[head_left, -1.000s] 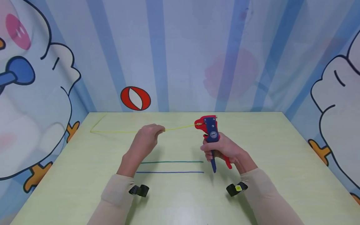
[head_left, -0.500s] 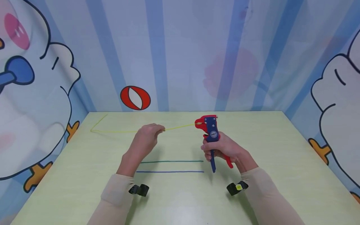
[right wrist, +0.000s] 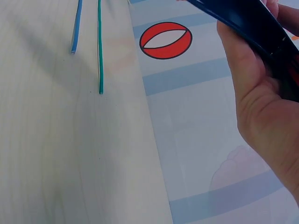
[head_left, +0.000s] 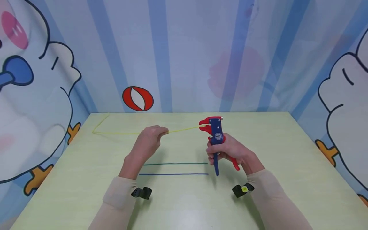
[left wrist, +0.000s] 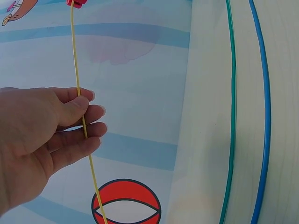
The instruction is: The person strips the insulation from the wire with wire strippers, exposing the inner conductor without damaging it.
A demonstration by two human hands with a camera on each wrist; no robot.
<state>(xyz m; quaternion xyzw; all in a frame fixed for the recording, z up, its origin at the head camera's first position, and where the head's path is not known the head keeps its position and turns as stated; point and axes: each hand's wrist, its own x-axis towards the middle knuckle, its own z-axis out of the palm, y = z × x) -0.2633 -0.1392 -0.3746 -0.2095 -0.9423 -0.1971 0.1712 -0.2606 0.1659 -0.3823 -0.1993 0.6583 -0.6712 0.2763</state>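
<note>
In the head view my left hand (head_left: pixel 149 140) pinches a thin yellow wire (head_left: pixel 184 130) between thumb and fingers. The left wrist view has the wire crossing the fingers (left wrist: pixel 96 112), with the thumb on top. My right hand (head_left: pixel 230 150) grips a red and blue wire stripper (head_left: pixel 216 131) by its handles, held upright over the table. The wire's right end lies in the stripper's red jaws; its tip is hard to make out. Only part of the tool's dark blue body (right wrist: pixel 247 18) shows in the right wrist view.
A green wire (head_left: pixel 175 164) and a blue wire (head_left: pixel 173 174) lie side by side on the pale table (head_left: pixel 184 204), nearer the person. The yellow wire's bent tail (head_left: pixel 99 124) stretches to the back left. A printed curtain (head_left: pixel 192 57) stands behind the table's rear edge.
The stripper's handles have spread a little apart in my right hand, and its red jaws look slightly parted. My left hand stays nearly in place on the yellow wire.
</note>
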